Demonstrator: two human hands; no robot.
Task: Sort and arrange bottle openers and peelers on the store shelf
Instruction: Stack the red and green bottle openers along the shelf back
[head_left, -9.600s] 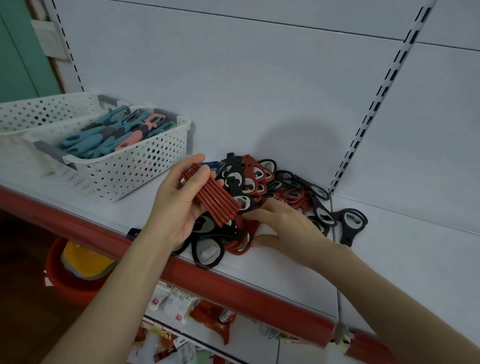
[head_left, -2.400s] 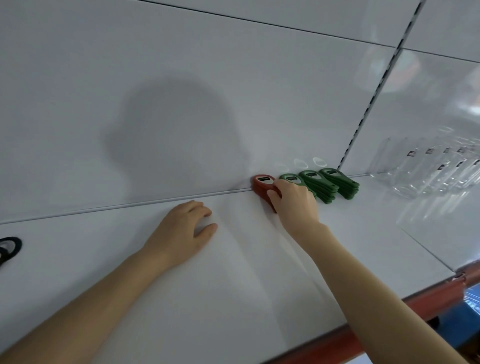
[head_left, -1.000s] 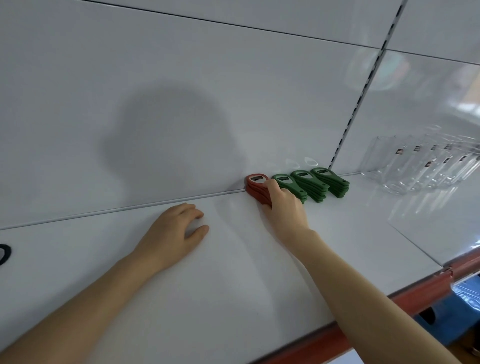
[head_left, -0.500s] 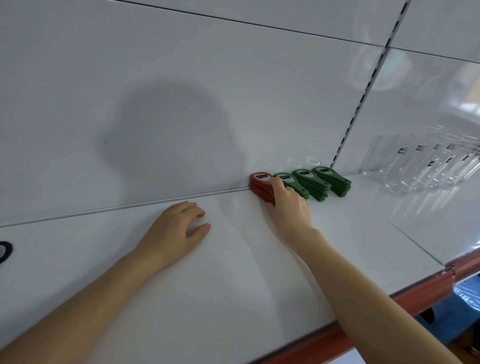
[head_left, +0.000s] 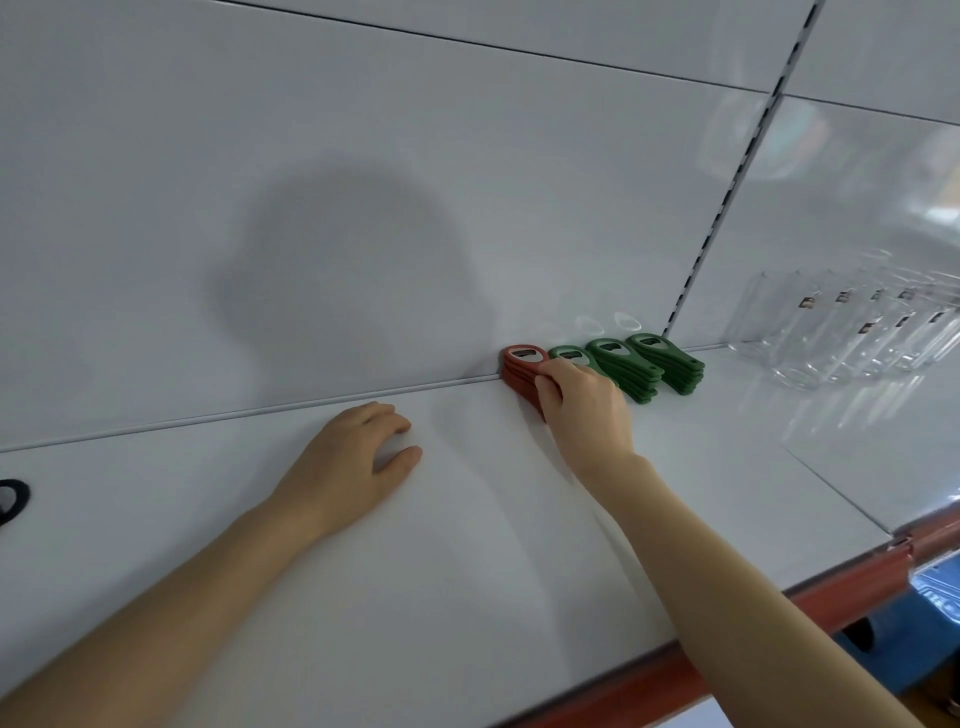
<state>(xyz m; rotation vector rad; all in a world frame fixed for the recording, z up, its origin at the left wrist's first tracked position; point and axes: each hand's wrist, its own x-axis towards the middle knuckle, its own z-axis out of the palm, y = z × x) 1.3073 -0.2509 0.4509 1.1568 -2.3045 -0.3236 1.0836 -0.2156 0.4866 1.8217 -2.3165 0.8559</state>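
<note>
Curled fingers (head_left: 561, 372) of the person's right hand (head_left: 587, 410) close over the near end of a stack of red bottle openers (head_left: 521, 364), gripping it so that only the rounded far end with its metal slot shows. The stack lies flat on the white shelf (head_left: 467, 597). Its far end touches the seam where the shelf meets the back panel (head_left: 363, 130), a little right of the middle of the shelf's back edge.

Just beside it to the right, three stacks of green bottle openers (head_left: 626, 366) lie side by side along the same back edge. The nearest of them is partly hidden behind the knuckles.

The left hand (head_left: 348, 467) rests palm down on the shelf, well left of the red stack and near the back edge. Its fingers are loosely bent and close together, the thumb is out to the side, and it holds nothing.

Both bare forearms reach in over the shelf's front edge, which is trimmed with a red rail (head_left: 857, 577). Past a slotted upright (head_left: 727, 182) in the back panel, clear glass tumblers (head_left: 831, 338) stand in rows near the shelf's right back corner. A black ring (head_left: 13, 499), cut off by the frame, lies at the shelf's far left.
</note>
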